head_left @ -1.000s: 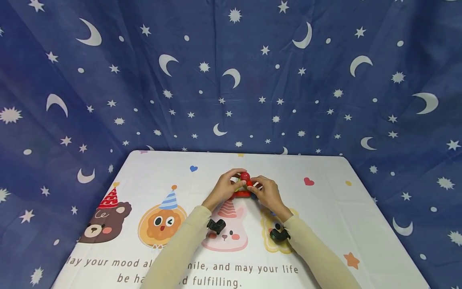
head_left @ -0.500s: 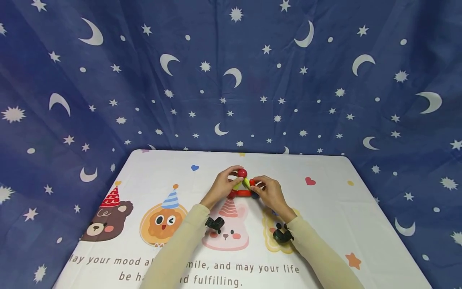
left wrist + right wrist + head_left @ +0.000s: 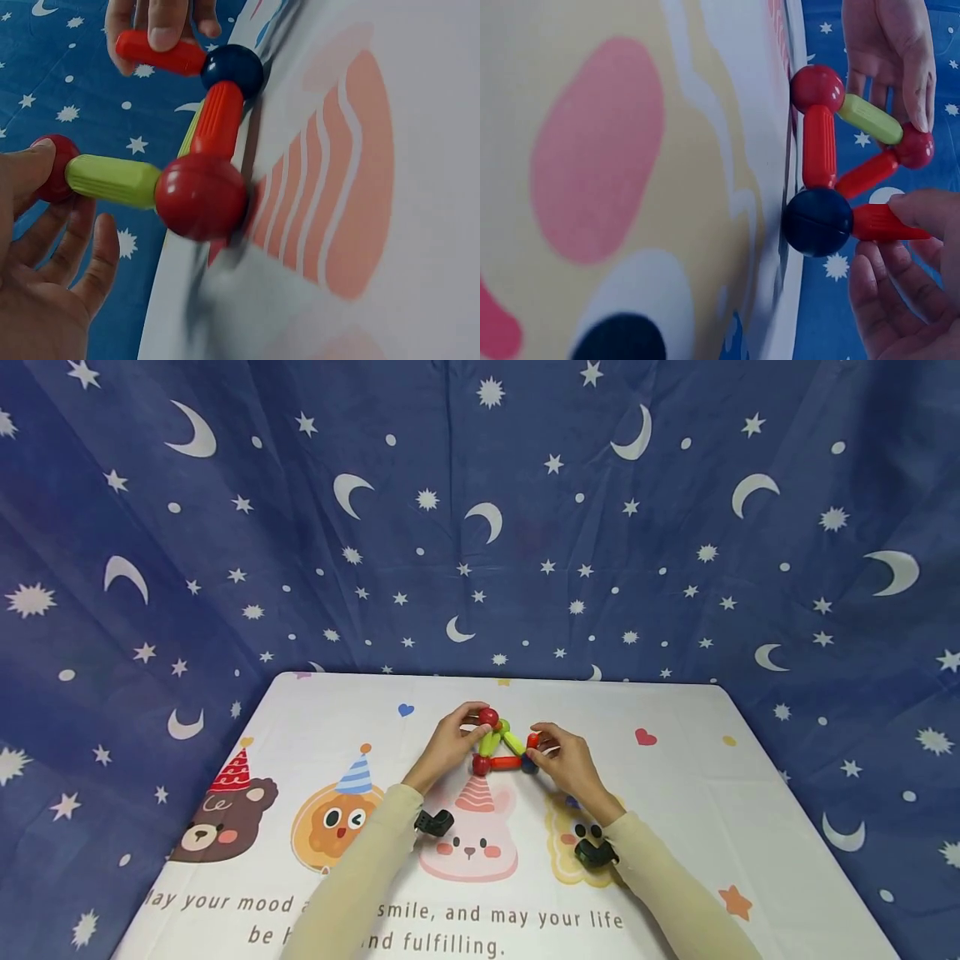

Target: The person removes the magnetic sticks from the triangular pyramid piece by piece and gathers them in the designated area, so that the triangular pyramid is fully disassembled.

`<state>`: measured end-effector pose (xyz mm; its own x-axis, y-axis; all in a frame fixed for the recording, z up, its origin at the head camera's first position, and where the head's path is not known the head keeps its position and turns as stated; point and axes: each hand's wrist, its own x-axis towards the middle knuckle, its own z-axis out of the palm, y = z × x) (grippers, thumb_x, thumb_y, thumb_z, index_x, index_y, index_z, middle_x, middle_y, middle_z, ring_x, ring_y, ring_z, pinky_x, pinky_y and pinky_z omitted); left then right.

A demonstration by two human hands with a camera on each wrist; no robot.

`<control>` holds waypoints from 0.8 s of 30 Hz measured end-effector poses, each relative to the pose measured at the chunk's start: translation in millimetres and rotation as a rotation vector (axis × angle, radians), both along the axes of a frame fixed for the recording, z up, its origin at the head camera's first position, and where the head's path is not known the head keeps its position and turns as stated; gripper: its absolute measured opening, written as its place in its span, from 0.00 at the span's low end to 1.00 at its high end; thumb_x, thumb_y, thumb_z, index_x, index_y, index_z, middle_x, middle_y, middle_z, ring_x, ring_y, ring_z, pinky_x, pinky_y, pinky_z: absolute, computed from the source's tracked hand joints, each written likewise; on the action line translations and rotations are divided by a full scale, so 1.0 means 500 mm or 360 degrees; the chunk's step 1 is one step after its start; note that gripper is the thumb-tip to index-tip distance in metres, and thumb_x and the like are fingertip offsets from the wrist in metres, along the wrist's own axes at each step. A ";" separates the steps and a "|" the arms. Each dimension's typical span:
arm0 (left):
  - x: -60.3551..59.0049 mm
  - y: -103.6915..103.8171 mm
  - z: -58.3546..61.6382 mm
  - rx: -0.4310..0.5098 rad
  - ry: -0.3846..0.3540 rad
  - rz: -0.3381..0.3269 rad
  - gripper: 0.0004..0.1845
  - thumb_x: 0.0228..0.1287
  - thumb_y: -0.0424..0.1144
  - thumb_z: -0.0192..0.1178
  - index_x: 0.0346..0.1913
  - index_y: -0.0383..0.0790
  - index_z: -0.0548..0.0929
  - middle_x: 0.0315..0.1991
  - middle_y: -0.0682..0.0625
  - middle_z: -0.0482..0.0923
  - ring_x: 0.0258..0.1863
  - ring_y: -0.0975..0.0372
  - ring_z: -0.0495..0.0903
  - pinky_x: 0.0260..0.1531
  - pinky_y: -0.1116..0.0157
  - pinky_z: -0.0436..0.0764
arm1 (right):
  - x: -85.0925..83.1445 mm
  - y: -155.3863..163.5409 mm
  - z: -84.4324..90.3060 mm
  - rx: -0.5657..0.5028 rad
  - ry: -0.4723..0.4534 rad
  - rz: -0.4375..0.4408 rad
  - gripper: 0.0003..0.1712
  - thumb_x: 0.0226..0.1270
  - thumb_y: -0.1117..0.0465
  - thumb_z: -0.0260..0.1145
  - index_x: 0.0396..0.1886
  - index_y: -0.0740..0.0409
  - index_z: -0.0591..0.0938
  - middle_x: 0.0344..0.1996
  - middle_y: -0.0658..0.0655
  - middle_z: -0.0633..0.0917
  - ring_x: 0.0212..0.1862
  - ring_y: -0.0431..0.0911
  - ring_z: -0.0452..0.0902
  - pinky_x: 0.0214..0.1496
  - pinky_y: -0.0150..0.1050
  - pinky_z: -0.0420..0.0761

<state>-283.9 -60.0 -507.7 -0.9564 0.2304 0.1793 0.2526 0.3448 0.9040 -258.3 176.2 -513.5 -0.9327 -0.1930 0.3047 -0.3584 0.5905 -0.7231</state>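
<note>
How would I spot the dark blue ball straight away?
On the white table, find the right hand pinching a roughly upright red rod. The dark blue ball joins that rod's lower end; unlike the red balls nearby, it alone is dark blue.

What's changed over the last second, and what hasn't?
The left hand has moved left, carrying the upper red ball; the right hand has shifted slightly right with its upright red stick. The gap between them widened, bringing a green ball into clear view. Neither hand let go. The lower red ball, lower red stick and dark blue ball stayed about put.
</note>
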 end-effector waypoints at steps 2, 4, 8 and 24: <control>0.000 -0.009 -0.001 -0.0001 0.0005 -0.0005 0.23 0.69 0.38 0.60 0.66 0.47 0.74 0.57 0.47 0.80 0.57 0.56 0.79 0.53 0.60 0.81 | 0.000 0.003 0.000 -0.0006 0.0020 0.0024 0.21 0.57 0.65 0.74 0.52 0.60 0.83 0.37 0.58 0.89 0.37 0.48 0.86 0.39 0.35 0.85; 0.001 -0.019 -0.004 -0.0010 0.0010 -0.0011 0.23 0.70 0.38 0.60 0.66 0.49 0.74 0.58 0.48 0.80 0.55 0.55 0.80 0.53 0.60 0.81 | 0.001 0.007 0.000 0.0001 0.0035 0.0031 0.19 0.57 0.65 0.74 0.50 0.59 0.84 0.37 0.58 0.89 0.37 0.49 0.87 0.39 0.38 0.86; 0.004 -0.039 -0.006 -0.0025 -0.0005 0.0005 0.22 0.69 0.39 0.60 0.65 0.49 0.75 0.58 0.48 0.80 0.54 0.55 0.81 0.55 0.58 0.80 | 0.002 0.018 0.001 0.0050 0.0028 0.0014 0.17 0.57 0.63 0.75 0.48 0.57 0.85 0.36 0.56 0.90 0.39 0.48 0.86 0.40 0.40 0.86; 0.017 -0.111 -0.012 -0.0158 -0.0061 0.0107 0.21 0.67 0.37 0.63 0.62 0.43 0.75 0.55 0.46 0.81 0.54 0.55 0.80 0.52 0.58 0.80 | -0.011 0.062 -0.014 0.0140 -0.0088 -0.0104 0.14 0.56 0.60 0.76 0.42 0.56 0.87 0.35 0.56 0.90 0.38 0.49 0.85 0.42 0.41 0.85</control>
